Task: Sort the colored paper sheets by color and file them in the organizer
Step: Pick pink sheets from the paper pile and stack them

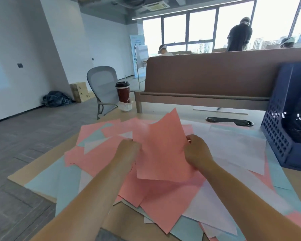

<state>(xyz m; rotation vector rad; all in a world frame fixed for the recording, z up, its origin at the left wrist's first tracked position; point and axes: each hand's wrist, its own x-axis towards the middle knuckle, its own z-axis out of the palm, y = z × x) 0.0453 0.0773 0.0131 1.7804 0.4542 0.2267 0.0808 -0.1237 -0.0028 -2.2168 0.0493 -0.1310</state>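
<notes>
We judge the sorting step to be in hand, with nothing filed yet as far as we can see. Our left hand (129,150) and right hand (196,152) hold a pink sheet (162,150), perhaps several together, lifted clear of the loose pile (163,202) that covers the middle of the tabletop (45,162) and runs to its near edge. The fingers (129,141) of the left hand are curled and pinch the sheet's left edge, and those of the right are curled on its right edge. More pink lies mixed with light blue sheets (47,178) towards the left edge and pale sheets (233,146) towards the right. The dark blue organizer (285,119) stands at the right edge, well apart from the held sheet. Next we would gather the remaining pink under this sheet and square the edges, then carry the stack right to one compartment. Thin paper sags and slips, so the grip should stay even on both sides.
</notes>
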